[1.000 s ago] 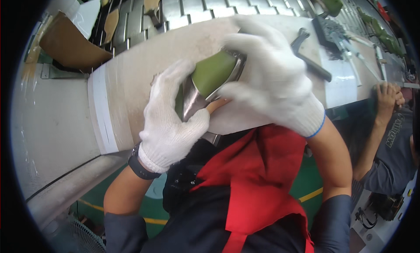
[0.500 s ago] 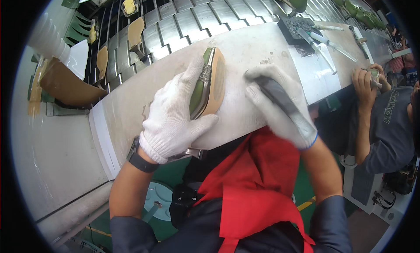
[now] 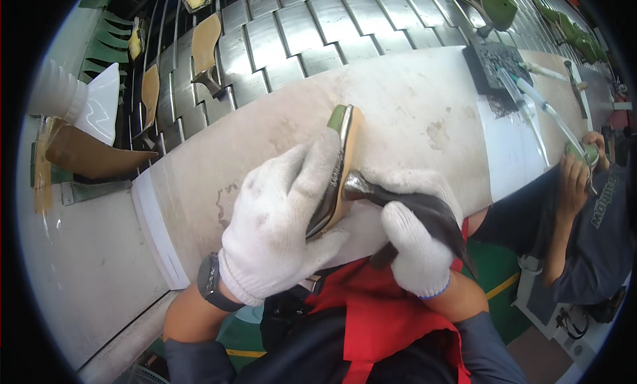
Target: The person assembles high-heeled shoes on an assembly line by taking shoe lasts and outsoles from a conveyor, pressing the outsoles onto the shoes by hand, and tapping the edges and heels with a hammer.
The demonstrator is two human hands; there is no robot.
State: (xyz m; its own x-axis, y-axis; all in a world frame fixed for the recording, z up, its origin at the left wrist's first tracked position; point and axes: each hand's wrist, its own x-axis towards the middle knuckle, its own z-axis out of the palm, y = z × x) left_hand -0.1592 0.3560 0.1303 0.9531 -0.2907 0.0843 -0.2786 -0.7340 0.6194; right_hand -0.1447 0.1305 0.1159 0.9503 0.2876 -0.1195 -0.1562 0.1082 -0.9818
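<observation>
Green shoe (image 3: pixel 346 159) in left hand (image 3: pixel 269 218), syringes (image 3: pixel 535 94) (contents unclear)

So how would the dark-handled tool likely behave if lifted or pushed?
The tool is probably stiff: its handle shows no sag in the right hand. It may feel head-heavy, given the shiny metal head. That smooth, rounded head might skid across the tan sole if pushed.

Has shiny, stepped metal plates (image 3: pixel 262 39) at twelve o'clock, a pale, stained, flat worktop (image 3: pixel 405 132) mid-dial, and yellow-striped green floor (image 3: pixel 489 263) at four.
</observation>
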